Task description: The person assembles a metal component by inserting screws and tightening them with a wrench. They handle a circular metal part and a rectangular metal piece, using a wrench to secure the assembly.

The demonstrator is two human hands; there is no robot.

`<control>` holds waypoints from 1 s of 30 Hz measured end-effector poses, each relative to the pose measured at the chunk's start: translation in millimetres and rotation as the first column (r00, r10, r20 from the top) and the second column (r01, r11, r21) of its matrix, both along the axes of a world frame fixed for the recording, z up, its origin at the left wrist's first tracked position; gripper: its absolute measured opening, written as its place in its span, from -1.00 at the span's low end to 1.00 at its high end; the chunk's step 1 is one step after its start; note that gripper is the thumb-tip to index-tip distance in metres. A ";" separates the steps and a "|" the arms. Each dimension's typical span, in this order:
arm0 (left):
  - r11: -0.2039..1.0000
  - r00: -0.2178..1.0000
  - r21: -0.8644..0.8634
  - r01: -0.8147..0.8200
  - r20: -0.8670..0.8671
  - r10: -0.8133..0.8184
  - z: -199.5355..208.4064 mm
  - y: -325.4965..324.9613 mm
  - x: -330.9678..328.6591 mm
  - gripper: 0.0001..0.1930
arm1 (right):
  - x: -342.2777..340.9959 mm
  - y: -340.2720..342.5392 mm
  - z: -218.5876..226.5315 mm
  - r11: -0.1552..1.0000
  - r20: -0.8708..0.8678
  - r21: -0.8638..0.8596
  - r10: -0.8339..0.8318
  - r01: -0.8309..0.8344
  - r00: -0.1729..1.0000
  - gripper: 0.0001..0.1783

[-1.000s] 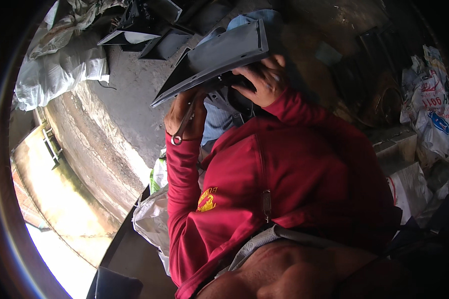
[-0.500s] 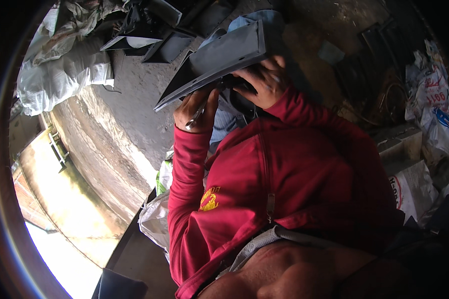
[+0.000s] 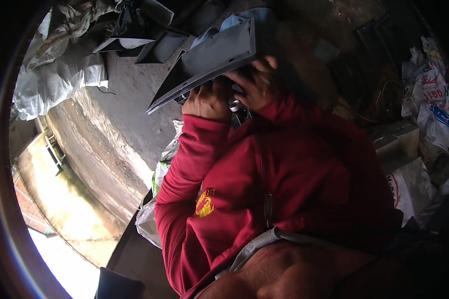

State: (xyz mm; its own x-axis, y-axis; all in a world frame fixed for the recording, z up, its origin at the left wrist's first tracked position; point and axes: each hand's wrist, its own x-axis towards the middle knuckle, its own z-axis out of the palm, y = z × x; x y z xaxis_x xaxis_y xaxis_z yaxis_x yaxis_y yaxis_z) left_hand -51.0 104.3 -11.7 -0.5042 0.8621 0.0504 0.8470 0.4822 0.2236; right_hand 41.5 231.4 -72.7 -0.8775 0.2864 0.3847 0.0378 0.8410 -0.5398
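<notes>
A long grey metal plate with a folded edge is held tilted in front of my chest, its low end pointing left. My left hand grips it from underneath, the red sleeve running down from it. My right hand is curled around the plate's underside just to the right, almost touching the left hand. A small shiny metal part shows between the two hands; I cannot make out what it is. My red sweatshirt fills the lower middle of the view.
More grey metal pieces lie on the ground beyond the plate. White sacks are heaped at upper left by a curved concrete ledge. Printed sacks and a concrete block stand at right. A plastic bag lies by my left elbow.
My left hand has slid right along the plate's underside, closer to the right hand. The plate has risen slightly and tilted more steeply.
</notes>
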 end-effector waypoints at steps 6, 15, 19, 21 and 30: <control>0.697 0.361 0.205 -0.687 0.929 0.082 -33.7 -56.9 -11.2 -0.70 | -7.2 -5.5 -16.6 0.997 -0.147 0.052 -0.049 0.057 0.988 -0.36; 0.870 0.912 0.378 -0.317 0.373 0.170 -10.4 -36.2 2.4 -0.84 | -9.7 -6.4 -14.9 0.994 -0.174 0.068 -0.078 0.091 0.982 -0.44; 0.963 0.999 0.267 -0.025 0.026 0.019 -5.1 -27.6 1.0 -0.81 | -7.1 -5.1 -8.3 0.997 -0.126 0.056 -0.039 0.047 0.991 -0.41; 0.993 0.990 0.081 0.087 -0.118 -0.077 6.8 -21.0 3.6 -0.79 | -4.9 -4.8 -4.9 0.999 -0.092 0.040 0.004 0.000 0.996 -0.38; 0.932 0.893 0.245 -0.266 0.426 0.142 -21.7 -45.0 -19.7 -0.80 | -6.0 -5.4 -8.0 0.999 -0.126 -0.012 -0.045 0.044 0.991 -0.32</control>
State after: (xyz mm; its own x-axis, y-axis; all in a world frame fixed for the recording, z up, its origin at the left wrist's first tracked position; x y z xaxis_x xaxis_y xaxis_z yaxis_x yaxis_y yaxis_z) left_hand -70.7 59.3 -33.4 -0.6977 0.7153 0.0406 0.5475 0.4958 0.6741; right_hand 35.5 226.0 -80.8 -0.8083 0.3277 0.4891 0.0059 0.8352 -0.5499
